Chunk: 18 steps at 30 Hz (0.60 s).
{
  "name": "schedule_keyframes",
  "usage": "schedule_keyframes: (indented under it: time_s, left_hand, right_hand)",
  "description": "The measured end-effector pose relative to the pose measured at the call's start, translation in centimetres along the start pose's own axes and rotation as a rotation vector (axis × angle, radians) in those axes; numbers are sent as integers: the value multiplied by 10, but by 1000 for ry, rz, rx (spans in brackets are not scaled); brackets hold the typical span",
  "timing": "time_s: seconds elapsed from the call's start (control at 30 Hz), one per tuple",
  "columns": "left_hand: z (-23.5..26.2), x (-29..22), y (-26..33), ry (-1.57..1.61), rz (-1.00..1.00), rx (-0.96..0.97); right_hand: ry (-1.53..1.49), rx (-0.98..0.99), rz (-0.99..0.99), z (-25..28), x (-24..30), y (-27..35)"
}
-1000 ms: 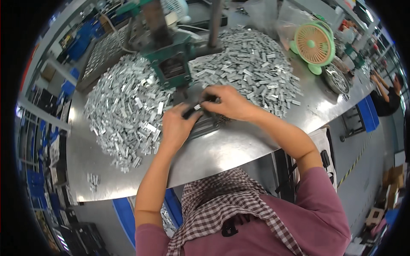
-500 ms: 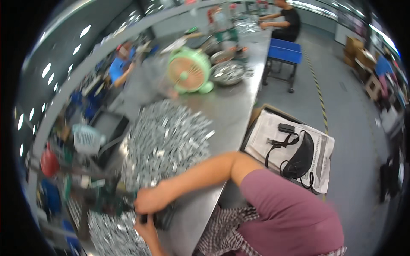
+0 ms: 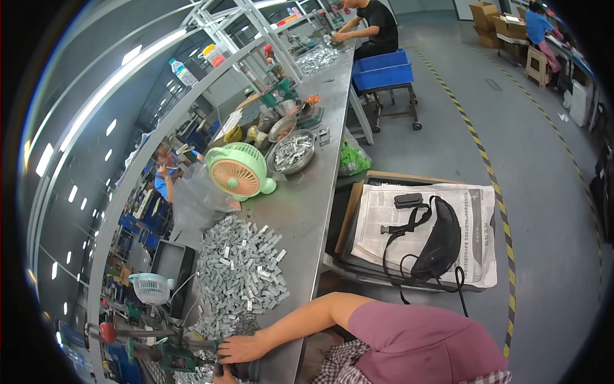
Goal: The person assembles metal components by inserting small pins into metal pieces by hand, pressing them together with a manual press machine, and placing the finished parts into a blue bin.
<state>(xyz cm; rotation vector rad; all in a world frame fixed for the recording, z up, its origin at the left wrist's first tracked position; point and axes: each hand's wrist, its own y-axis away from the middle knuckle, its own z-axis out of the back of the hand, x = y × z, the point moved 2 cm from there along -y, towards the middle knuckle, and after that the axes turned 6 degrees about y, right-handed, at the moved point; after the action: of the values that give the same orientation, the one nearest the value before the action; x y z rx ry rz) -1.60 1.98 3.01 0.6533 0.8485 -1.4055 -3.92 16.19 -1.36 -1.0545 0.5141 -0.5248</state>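
Note:
My right hand [image 3: 243, 349] reaches in from the right beside the green bench press [image 3: 176, 354], its fingers bent at the press's working end. Whatever those fingers pinch is hidden. Just below, my left hand [image 3: 225, 377] shows only in part at the lower edge, closed by a small dark piece that I cannot make out. A large heap of small silvery metal parts [image 3: 240, 272] spreads over the metal bench [image 3: 295, 233] beyond my hands. More of these parts lie around the press. A red ball knob [image 3: 107, 331] tops the press lever.
A green fan [image 3: 238, 173] and a metal bowl of parts [image 3: 292, 152] stand farther along the bench. Left of the heap are a light-blue basket [image 3: 151, 289] and a grey tray [image 3: 171, 264]. At right, a black pouch [image 3: 441, 240] lies on newspaper [image 3: 377, 211]. Other people work farther off.
The view has swung, so the bench, heap and fan appear shifted left and my hands sit lower in the picture. Both hands stay by the press.

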Motion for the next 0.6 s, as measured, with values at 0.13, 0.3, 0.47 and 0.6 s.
schedule_keyframes:
  time_s: [0.13, 0.3, 0.47, 0.6]
  left_hand:
    - [17, -11, 7, -113, -82, -92]
    - [19, 66, -19, 70, -398, -116]
    - [-7, 11, -24, -9, -244, 11]
    - [3, 29, -29, -81, -337, -132]
  right_hand:
    - [-4, -32, 7, 16, 8, -15]
    - [-149, 111, 32, -2, 11, -6]
    - [-161, 458, -164, 26, -25, -12]
    - [-236, 35, -436, 70, -46, -68]
